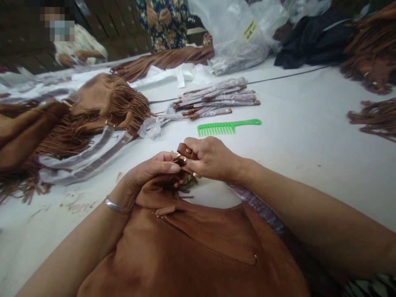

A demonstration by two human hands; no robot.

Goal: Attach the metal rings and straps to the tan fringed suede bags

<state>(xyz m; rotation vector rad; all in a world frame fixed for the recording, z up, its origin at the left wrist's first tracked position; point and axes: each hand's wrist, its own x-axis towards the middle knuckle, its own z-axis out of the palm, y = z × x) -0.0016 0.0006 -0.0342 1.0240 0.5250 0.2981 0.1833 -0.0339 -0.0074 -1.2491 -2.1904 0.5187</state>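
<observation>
A brown suede-like handbag (198,247) lies in front of me, with a zipped pocket across its near side. My left hand (161,167) pinches the bag's top corner by a gold-coloured metal ring (180,157). In my right hand (213,159) is the end of a brown leather strap (187,151) with a metal stud, held right against that ring. The strap's plastic-wrapped length (258,208) runs down under my right forearm. Whether the strap end passes through the ring is hidden by my fingers. Just beyond my hands lies a green comb (229,127).
Several plastic-wrapped straps (219,97) are piled behind the comb. Fringed brown bags (108,99) crowd the left side, and more brown fringe (374,49) is at far right. A clear plastic bag (238,37) stands at the back. Two people are across the white table (309,165).
</observation>
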